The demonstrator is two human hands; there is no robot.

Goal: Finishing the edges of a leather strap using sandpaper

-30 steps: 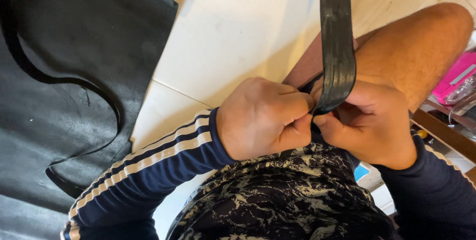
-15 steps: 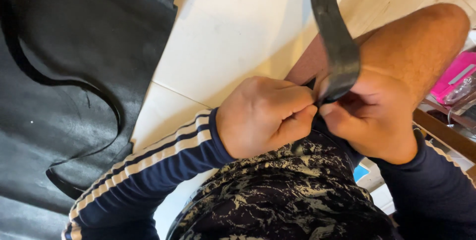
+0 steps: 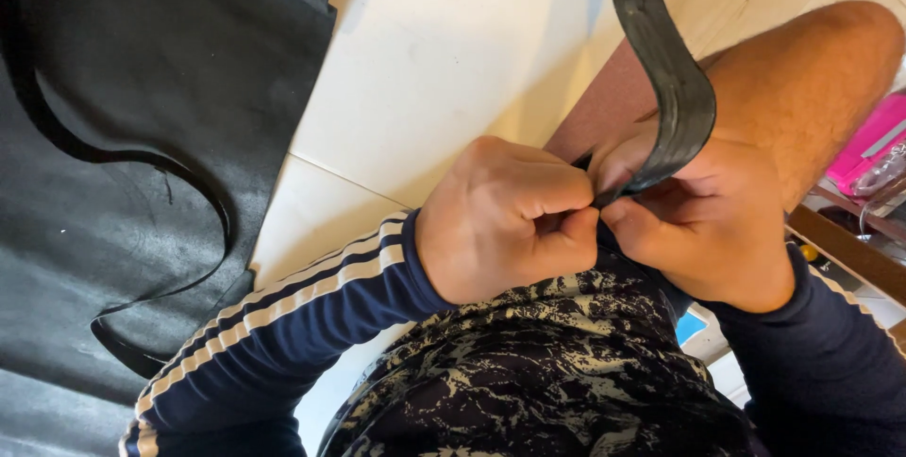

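A long black strap (image 3: 661,61) of leather-like material rises from my hands to the top edge of the view. My left hand (image 3: 505,216) is curled in a fist, with thumb and forefinger pinching the strap's lower end. My right hand (image 3: 703,216) meets it from the right and grips the same end, the strap bending over its fingers. Both hands rest over my lap, above patterned dark shorts (image 3: 547,372), beside my bare knee (image 3: 812,70).
A large black leather sheet (image 3: 123,136) with a curved cut-out covers the floor at left. Pale floor tiles (image 3: 444,70) lie in the middle. A pink box (image 3: 868,141) and small items sit at the right edge.
The strap above my hands has swung and bent leftward at the top. My fingers have shifted slightly on its lower end. The leather sheet has not moved.
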